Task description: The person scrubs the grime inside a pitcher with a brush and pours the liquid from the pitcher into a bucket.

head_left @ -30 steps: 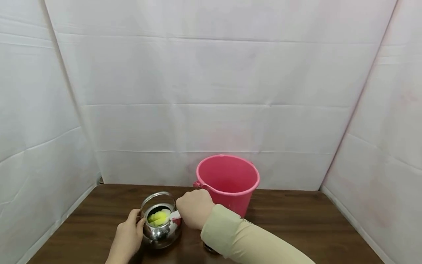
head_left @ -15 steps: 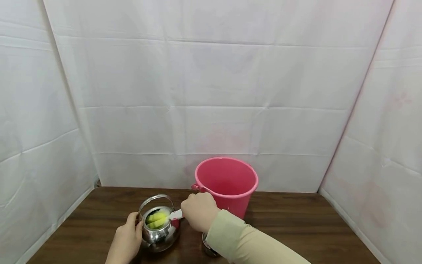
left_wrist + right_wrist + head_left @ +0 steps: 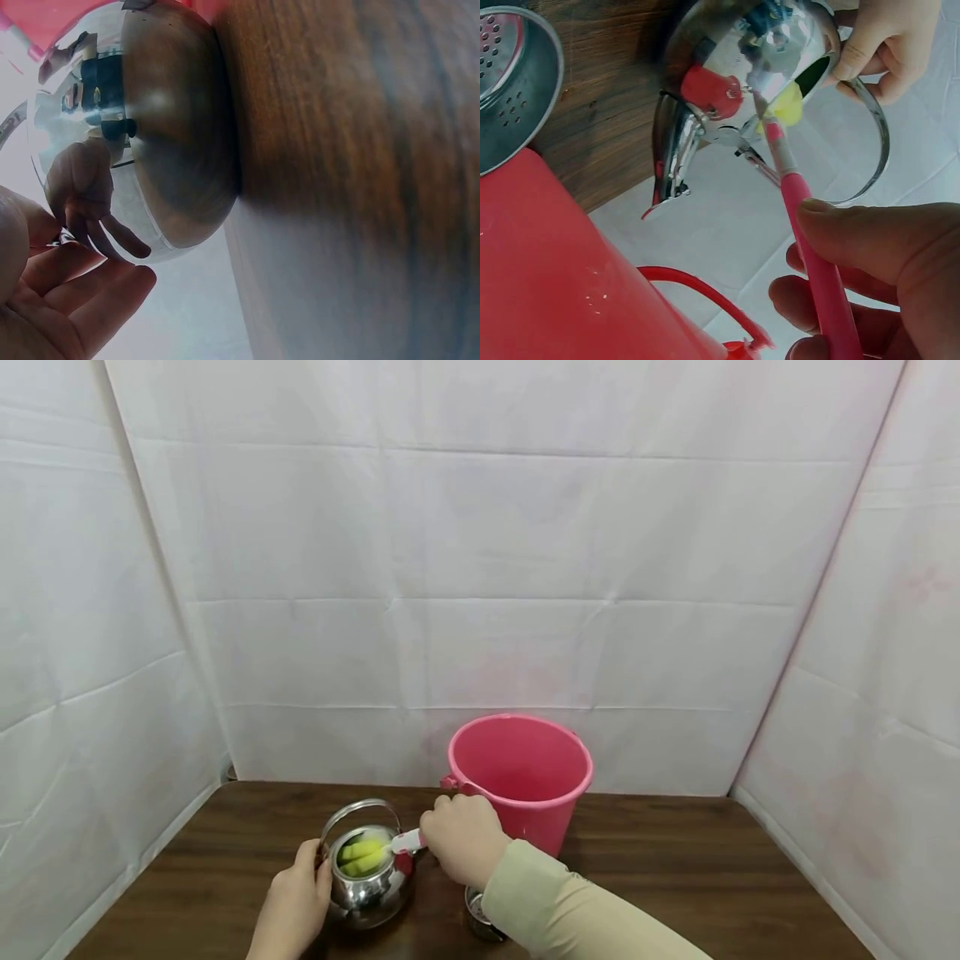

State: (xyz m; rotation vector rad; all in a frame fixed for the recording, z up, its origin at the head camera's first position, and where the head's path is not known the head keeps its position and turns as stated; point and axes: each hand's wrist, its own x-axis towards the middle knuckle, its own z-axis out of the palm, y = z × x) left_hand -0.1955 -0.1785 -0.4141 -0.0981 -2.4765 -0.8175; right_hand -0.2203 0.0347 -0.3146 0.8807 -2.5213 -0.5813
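From my head view I have the steel kettle (image 3: 367,906) standing on the wooden table (image 3: 675,877), left of centre and closer to the left edge than the right, with the pink bucket (image 3: 551,818) to its right, near the far edge. The left hand (image 3: 294,897) pinches the kettle by the base of its handle (image 3: 358,804); the right hand (image 3: 461,839) grips a brush, its yellow bristles (image 3: 363,857) in the round mouth. My right wrist view gives what the head view hides: the brush's long pink handle (image 3: 808,225) between thumb and fingers, the kettle's spout (image 3: 676,146), and the holes in a metal strainer cup (image 3: 546,82) beside the bucket, which the sleeve (image 3: 525,893) partly covers from above. Only my left wrist view shows the kettle's base meeting the wood up close. The kettle is rounded and mirror-bright, reflecting a hand there and the red bucket in the right wrist view; its handle arches up over the mouth.
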